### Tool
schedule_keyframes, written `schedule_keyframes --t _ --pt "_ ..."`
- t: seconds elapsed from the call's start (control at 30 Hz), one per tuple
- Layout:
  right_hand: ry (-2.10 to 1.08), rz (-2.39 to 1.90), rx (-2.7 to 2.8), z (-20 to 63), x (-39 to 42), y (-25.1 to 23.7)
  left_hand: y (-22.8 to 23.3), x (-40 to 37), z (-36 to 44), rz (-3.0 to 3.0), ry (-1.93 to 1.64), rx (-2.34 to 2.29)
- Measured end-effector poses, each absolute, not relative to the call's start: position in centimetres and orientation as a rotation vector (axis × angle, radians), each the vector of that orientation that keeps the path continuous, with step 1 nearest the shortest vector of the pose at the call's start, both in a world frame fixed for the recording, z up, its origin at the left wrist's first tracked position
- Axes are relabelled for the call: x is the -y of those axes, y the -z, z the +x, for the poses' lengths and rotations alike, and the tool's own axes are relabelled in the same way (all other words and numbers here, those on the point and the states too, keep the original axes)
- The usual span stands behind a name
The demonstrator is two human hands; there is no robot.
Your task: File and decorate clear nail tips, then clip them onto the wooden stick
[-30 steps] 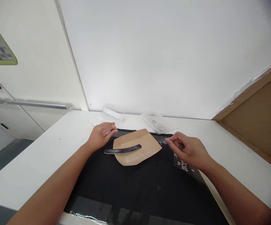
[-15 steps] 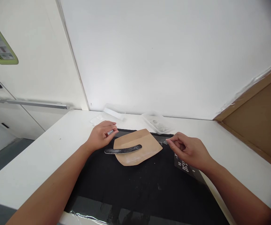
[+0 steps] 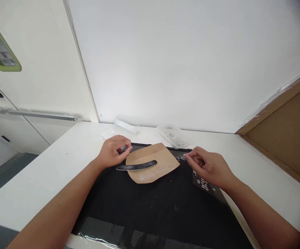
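My left hand (image 3: 115, 151) is closed in a loose pinch over the left back edge of the black mat (image 3: 139, 207). Whatever lies between its fingertips, if anything, is too small to make out. On the other side, my right hand (image 3: 208, 165) pinches thumb and forefinger together beside some small clear pieces (image 3: 183, 157); I cannot tell whether one is in its fingers. Between the hands lies a tan sheet (image 3: 162, 160) with whitish dust on it. A curved black nail file (image 3: 136, 166) rests across the sheet, its left end sticking out past the edge.
Behind the mat are a clear plastic tray (image 3: 174, 136) with small bits in it and a clear wrapper (image 3: 121, 126). A dark card with pale marks (image 3: 204, 185) lies under my right wrist. A white wall (image 3: 181, 69) closes off the back of the white table (image 3: 35, 173).
My left hand has shifted very slightly to the right, with its fingers a little turned. My right hand, the nail file and the tan sheet stay where they were.
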State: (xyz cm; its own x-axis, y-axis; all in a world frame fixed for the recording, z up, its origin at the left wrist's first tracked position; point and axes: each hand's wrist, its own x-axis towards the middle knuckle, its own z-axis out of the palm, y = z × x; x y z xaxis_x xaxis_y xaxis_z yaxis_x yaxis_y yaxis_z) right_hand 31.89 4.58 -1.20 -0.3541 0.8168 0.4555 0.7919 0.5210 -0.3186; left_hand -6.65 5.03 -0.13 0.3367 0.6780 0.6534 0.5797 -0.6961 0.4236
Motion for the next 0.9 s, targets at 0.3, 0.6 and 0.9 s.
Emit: schedule_keyframes --t 0.3,0.6,0.9 --pt "-0.066 -1.306 2.194 31.98 -4.65 1.35 -0.56 -4.44 -6.66 2.353 -1.235 -1.219" --pt "-0.072 -1.316 2.193 31.95 -4.65 1.29 -0.10 -4.74 -6.94 2.445 -1.096 -1.203" --pt "-0.067 -1.316 2.193 31.99 -4.68 1.32 0.28 -5.14 -7.01 2.513 -1.123 -1.371"
